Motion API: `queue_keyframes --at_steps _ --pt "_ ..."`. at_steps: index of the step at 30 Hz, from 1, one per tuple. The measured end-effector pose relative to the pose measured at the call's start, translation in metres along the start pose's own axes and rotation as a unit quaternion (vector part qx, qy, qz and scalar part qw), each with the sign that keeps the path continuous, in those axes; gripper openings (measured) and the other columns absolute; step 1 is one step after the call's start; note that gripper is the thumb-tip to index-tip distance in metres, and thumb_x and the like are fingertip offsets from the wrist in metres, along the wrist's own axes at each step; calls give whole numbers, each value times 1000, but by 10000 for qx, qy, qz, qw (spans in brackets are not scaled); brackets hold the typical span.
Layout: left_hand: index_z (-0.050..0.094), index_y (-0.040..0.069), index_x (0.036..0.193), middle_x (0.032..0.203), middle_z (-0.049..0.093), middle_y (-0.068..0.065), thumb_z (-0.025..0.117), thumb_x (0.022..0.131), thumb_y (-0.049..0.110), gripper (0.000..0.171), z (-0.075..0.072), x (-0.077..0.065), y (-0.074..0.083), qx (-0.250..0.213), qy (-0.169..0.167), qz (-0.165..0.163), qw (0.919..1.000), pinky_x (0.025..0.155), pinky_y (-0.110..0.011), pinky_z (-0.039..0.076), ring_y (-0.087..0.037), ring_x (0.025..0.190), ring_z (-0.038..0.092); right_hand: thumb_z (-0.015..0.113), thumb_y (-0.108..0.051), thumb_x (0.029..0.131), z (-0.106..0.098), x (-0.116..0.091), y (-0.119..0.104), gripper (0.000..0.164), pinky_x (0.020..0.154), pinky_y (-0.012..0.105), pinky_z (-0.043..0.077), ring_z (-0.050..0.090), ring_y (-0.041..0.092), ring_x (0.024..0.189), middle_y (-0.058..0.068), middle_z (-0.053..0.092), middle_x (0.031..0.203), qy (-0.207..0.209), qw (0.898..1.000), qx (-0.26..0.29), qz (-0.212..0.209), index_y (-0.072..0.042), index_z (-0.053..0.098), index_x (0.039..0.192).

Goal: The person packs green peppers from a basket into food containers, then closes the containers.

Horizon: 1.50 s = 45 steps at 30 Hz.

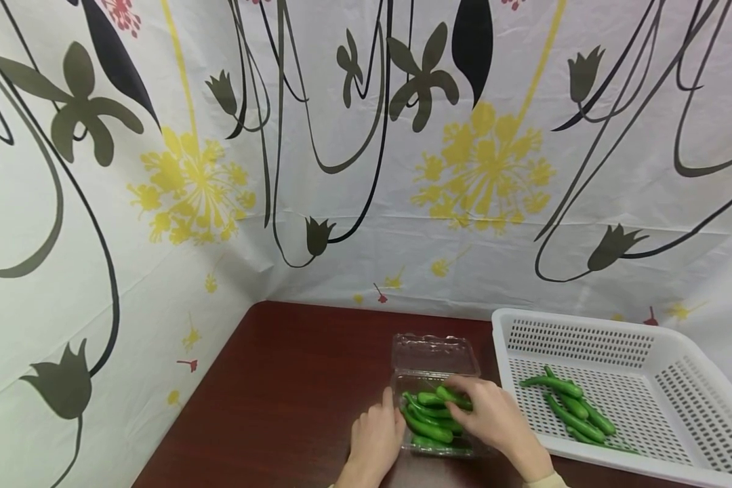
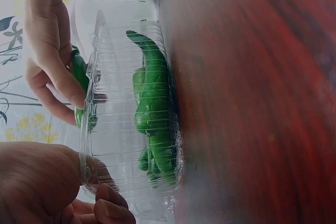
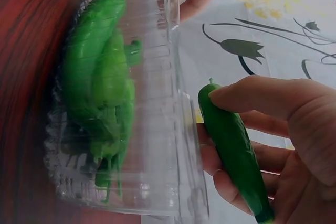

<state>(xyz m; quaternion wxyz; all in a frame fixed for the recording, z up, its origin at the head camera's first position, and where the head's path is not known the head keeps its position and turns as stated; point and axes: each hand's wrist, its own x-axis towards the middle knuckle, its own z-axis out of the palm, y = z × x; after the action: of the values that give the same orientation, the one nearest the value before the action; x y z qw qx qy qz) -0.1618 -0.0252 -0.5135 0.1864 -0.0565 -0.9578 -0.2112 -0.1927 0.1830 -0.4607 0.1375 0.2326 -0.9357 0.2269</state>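
Note:
A clear plastic clamshell container (image 1: 439, 451) sits on the table with its lid (image 1: 433, 354) folded back. Several green peppers (image 1: 430, 428) lie inside, seen through the ribbed wall in both wrist views. My right hand (image 1: 491, 413) holds one green pepper (image 3: 231, 145) between thumb and fingers, just above the container's rim. At the container's left side, my left hand (image 1: 375, 434) grips the rim. In the left wrist view, the left hand's fingertips (image 2: 113, 211) lie against the plastic near a corner.
A white perforated basket (image 1: 653, 379) stands to the right, close to the container, with several more green peppers (image 1: 576, 407) in it. The dark red wooden table (image 1: 293, 379) meets patterned white cloth (image 1: 366, 271) at its back and left.

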Motion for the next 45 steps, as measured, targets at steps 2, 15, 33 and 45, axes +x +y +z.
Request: queue_keyframes --at_steps 2,15,33,45 --pt "61 -4 125 64 62 -9 66 90 12 39 0 0 0 -4 -1 12 10000 40 -34 39 -24 45 56 82 -16 80 1 0 0 28 62 32 53 70 11 78 -8 74 95 -41 10000 -9 0 -20 75 106" --pt "61 -2 125 65 63 -9 67 90 13 38 1 -1 0 16 84 25 10000 41 -36 41 -26 48 59 84 -17 78 11 0 -3 25 63 33 53 68 10 76 -9 72 87 -252 9997 34 68 -21 72 100" --pt "62 0 122 65 63 -9 67 89 14 36 -1 0 1 66 166 -16 9998 42 -38 43 -28 50 61 85 -18 77 22 1 -4 24 61 36 53 68 14 74 -5 71 84 -586 9982 54 104 -21 70 95" --pt "62 -1 123 67 65 -11 67 89 15 37 0 0 1 123 117 -21 9999 42 -37 43 -26 49 60 84 -17 79 29 -1 -2 21 61 35 52 66 11 74 -7 70 84 -718 9972 183 -56 -19 69 93"
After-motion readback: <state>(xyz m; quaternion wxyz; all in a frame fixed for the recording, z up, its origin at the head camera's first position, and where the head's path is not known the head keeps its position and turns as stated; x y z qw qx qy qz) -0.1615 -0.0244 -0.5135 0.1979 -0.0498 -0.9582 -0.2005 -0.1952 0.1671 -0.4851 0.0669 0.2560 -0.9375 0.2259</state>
